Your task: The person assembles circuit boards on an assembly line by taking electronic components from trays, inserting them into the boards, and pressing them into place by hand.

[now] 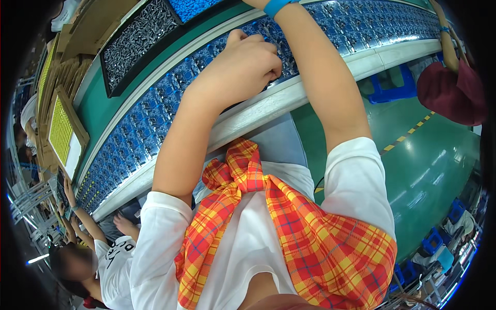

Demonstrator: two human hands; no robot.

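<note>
Head view: the left hand (238,70) bends over the row of blue circuit boards (161,105), which runs along the surface (101,112) just inside a pale rail (268,106). Its fingers (270,62) curl inward; whether they grip anything is hidden. The right hand (257,2), beyond a blue wristband (278,5), is mostly cut off at the top, so its fingers' state cannot be told. Behind the boards sits a black tray (115,89) of small grey parts (142,39), with bright blue pieces (194,7) adjoining.
</note>
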